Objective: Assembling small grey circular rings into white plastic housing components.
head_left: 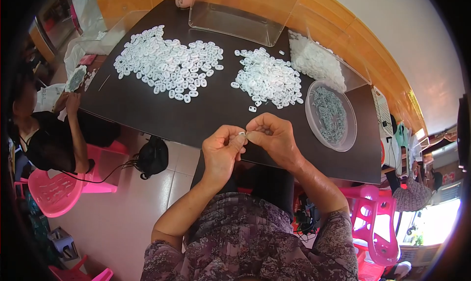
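Note:
Just above the table's near edge, my left hand (223, 146) pinches a small white plastic piece (241, 133) between thumb and forefinger. My right hand (274, 140) meets it there, thumb and forefinger pressed together at the piece; whatever they grip is too small to make out. Beyond my hands lies a heap of small white plastic pieces (270, 80), a few strays around it. Farther left spreads a bigger heap of white oval pieces with two openings each (169, 65). Right of my right hand sits a round clear tub (349, 134) of small grey-green parts (328, 112).
A clear bin (355, 75) with white pieces stands at the far right, a clear box (235, 26) at the back. At left, another person (54, 134) sits by a pink chair (54, 190). A black bag (153, 157) is beside the dark table (142, 116).

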The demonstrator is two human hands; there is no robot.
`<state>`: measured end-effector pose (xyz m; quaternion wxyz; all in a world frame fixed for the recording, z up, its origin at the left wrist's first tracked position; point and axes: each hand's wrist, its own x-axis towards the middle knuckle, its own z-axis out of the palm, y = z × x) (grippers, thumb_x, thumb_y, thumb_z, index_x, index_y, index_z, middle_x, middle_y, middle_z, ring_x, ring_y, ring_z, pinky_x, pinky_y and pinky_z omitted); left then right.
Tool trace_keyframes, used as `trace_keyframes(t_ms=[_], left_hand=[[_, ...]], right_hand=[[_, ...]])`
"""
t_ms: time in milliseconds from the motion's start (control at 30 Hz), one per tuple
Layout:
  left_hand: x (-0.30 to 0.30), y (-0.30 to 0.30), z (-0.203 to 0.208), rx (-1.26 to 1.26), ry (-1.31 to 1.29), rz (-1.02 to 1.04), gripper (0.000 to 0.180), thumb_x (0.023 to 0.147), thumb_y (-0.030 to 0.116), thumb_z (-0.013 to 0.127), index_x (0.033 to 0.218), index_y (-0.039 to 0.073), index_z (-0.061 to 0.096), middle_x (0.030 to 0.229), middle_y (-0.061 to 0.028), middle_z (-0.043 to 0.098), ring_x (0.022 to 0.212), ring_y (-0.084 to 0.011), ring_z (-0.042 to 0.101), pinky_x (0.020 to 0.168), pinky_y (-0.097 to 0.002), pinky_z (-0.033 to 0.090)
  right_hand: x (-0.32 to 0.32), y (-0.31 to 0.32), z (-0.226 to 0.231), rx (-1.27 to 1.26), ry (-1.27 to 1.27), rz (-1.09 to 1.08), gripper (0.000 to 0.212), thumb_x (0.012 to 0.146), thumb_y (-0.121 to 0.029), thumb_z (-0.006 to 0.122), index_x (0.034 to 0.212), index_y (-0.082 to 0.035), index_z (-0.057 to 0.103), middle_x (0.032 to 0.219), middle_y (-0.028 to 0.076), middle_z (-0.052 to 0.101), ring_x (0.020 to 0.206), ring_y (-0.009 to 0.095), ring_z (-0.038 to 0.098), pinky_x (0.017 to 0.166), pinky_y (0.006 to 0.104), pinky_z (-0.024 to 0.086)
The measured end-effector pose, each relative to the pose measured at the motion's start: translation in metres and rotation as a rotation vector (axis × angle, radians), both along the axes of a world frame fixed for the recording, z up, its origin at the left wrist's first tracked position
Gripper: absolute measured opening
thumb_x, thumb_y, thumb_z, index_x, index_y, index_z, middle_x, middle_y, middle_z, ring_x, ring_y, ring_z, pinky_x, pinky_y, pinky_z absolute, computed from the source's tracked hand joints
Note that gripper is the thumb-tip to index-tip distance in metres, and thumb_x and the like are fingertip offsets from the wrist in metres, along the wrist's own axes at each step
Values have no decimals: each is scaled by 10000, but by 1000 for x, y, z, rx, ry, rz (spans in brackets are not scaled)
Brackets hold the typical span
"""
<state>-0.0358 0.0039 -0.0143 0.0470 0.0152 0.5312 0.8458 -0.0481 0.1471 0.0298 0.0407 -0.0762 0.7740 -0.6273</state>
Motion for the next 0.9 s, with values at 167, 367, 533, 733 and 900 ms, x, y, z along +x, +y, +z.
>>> trace_keyframes(t_ms=[167,367,533,733,900], left_hand=[[-5,-7,-4,139,-77,-49,85,864,24,583,906,-48,599,764,-100,625,564,-104,545,479,-213,444],[-8,-11,-4,176,-123,-61,89,862,20,581,916,-48,602,775,-114,636,579,-118,575,488,-222,468],[-8,-11,-3,228,-128,-54,96,862,11,570,927,-57,590,781,-108,629,593,-110,576,483,-213,467],[-5,-7,-1,183,-83,-9,84,869,9,566,914,-58,590,769,-97,622,591,-102,564,480,-207,461],[-5,-6,1,190,-41,40,81,869,-4,558,912,-65,589,765,-97,620,581,-107,559,481,-211,457]], right_hand=[[-8,6,4,68,6,-3,73,803,-7,610,868,26,611,755,33,617,703,62,555,632,212,450],[-22,12,-3,120,99,-29,95,795,-20,625,882,16,628,751,20,612,687,57,534,611,217,435],[-9,0,2,152,109,33,83,780,-32,646,856,1,631,741,24,582,649,62,503,573,222,413],[-9,-8,1,241,201,45,61,787,-39,615,772,12,585,698,65,544,605,121,501,538,261,405],[-9,-14,4,313,222,39,75,789,-50,607,762,13,576,704,82,545,603,144,506,536,273,408]])
